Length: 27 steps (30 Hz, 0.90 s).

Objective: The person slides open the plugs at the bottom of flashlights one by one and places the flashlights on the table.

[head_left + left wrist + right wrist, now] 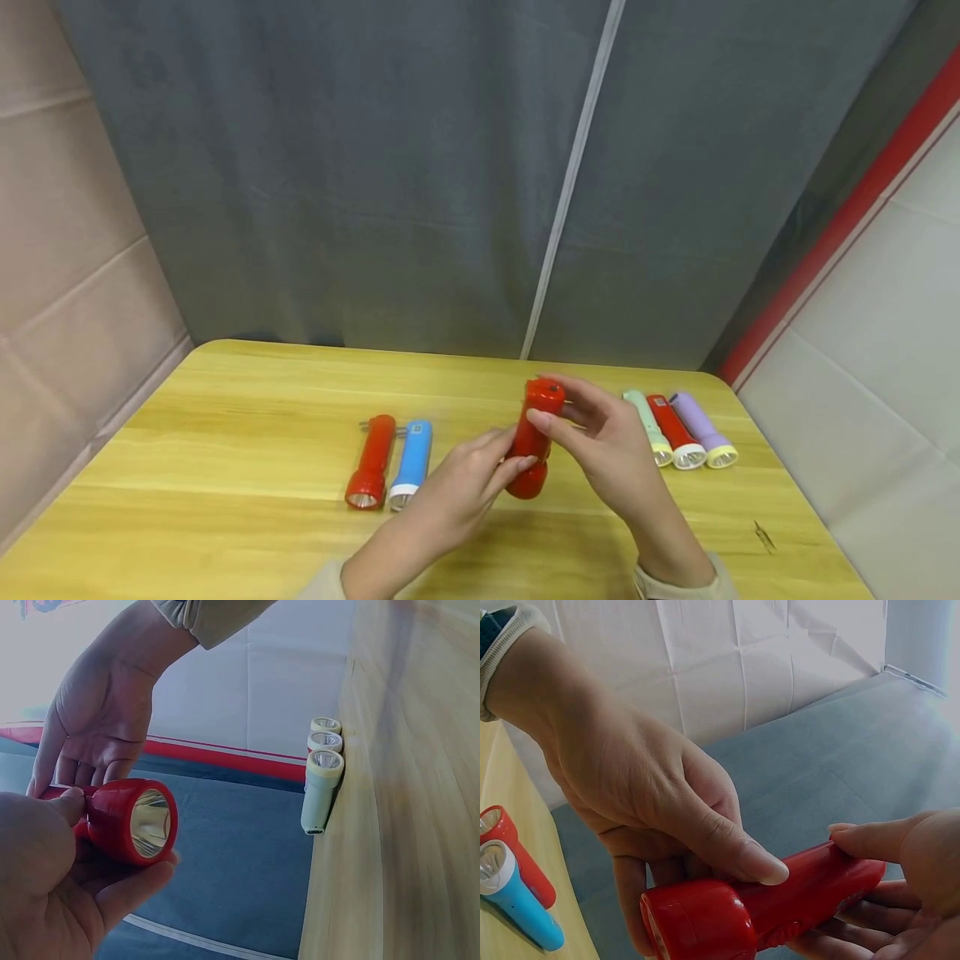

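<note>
A red flashlight (531, 442) is held above the table between both hands, its lens end tilted down toward the person. My left hand (457, 492) grips it near the head, thumb on top and fingers beneath. At the tail end, my right hand (611, 442) pinches the body between thumb and fingers. The left wrist view shows the clear lens and reflector (151, 823) facing out. In the right wrist view a raised switch (784, 934) shows along the side of the barrel.
Left on the wooden table (247, 467) lie another red flashlight (375, 454) and a blue one (414, 458). To the right, a mint-green (645, 421), a red-and-white (675, 429) and a purple flashlight (699, 423) lie side by side. A small dark mark (763, 536) is near the right edge.
</note>
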Each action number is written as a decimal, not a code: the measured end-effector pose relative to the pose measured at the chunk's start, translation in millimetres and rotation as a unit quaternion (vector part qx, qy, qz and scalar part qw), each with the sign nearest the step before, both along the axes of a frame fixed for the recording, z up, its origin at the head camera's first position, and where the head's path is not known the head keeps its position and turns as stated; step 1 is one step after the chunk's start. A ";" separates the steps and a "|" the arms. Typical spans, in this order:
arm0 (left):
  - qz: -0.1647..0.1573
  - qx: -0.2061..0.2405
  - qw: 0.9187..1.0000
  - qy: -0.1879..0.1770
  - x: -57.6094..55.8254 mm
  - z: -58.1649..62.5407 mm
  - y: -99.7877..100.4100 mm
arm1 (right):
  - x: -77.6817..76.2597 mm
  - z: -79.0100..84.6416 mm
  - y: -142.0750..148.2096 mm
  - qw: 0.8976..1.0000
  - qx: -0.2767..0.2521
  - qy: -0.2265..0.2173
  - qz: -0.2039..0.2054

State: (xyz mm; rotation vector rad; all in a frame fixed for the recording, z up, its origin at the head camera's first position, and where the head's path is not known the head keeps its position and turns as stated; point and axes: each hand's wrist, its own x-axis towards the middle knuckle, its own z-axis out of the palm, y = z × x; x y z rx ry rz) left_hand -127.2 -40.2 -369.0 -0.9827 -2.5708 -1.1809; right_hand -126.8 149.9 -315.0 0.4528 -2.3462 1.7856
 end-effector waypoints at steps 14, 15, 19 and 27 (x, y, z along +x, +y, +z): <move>-0.030 -0.010 0.999 0.012 -2.5 -0.5 -2.9 | 0.4 -0.1 0.6 1.000 0.010 -0.005 -0.008; -0.030 -0.011 0.999 0.012 -2.7 -0.9 -2.9 | 0.5 -0.2 0.6 1.000 0.011 -0.004 -0.008; -0.031 -0.013 0.999 0.016 -3.4 -1.6 -2.9 | 0.6 -0.5 0.3 1.000 0.012 0.001 -0.010; -0.023 -0.004 1.000 0.012 -3.7 -2.3 -2.3 | 1.3 -0.7 -1.0 1.000 0.008 0.005 -0.010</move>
